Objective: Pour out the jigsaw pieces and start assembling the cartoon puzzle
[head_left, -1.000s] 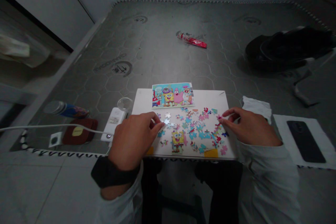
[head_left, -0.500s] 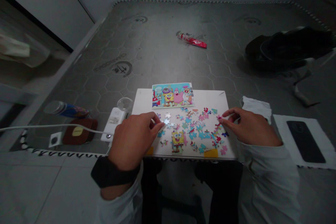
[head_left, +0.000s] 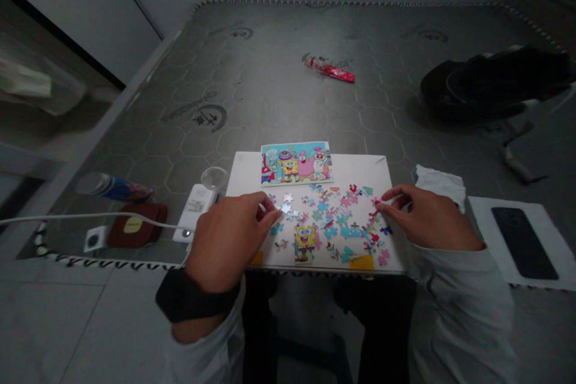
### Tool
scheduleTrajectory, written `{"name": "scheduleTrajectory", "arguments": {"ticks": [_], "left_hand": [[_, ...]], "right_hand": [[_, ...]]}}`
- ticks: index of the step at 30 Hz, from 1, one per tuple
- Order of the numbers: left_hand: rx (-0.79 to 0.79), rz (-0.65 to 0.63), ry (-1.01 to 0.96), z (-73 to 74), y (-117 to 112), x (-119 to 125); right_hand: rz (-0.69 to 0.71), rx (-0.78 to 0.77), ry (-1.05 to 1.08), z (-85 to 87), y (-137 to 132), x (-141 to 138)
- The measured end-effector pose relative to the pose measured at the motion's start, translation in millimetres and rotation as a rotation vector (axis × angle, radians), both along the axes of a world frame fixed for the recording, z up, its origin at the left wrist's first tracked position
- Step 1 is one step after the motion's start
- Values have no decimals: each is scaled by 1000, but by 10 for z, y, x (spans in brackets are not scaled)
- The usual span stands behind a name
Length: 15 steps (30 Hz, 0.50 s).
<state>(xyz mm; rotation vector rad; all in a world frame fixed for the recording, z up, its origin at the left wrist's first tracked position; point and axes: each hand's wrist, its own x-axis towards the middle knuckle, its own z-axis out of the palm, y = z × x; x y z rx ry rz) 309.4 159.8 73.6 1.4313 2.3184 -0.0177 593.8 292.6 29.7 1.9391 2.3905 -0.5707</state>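
A white board (head_left: 243, 171) lies at the near edge of a grey mattress. Several loose puzzle pieces (head_left: 335, 219) are scattered over it, with a small joined yellow cartoon figure (head_left: 305, 239) near the front. A colourful reference picture (head_left: 296, 163) lies at the board's far edge. My left hand (head_left: 229, 237) rests on the board's left side, fingers curled, its tips pinched at the pale pieces (head_left: 285, 207). My right hand (head_left: 425, 216) is at the board's right edge, thumb and forefinger closed on a small pink piece (head_left: 377, 201).
Left of the board are a white charger with cable (head_left: 195, 207), a clear lid (head_left: 213, 177), a brown case (head_left: 135, 225) and a lying bottle (head_left: 112, 187). A black phone (head_left: 524, 242) lies on white cloth at right. Farther off are a red tube (head_left: 330, 70) and a dark bag (head_left: 490, 84).
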Motion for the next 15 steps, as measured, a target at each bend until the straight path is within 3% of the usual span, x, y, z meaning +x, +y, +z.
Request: {"name": "scheduleTrajectory", "arguments": {"ticks": [15], "left_hand": [[-7, -4, 5, -10, -5, -2]], "right_hand": [[5, 13, 8, -20, -2, 15]]}}
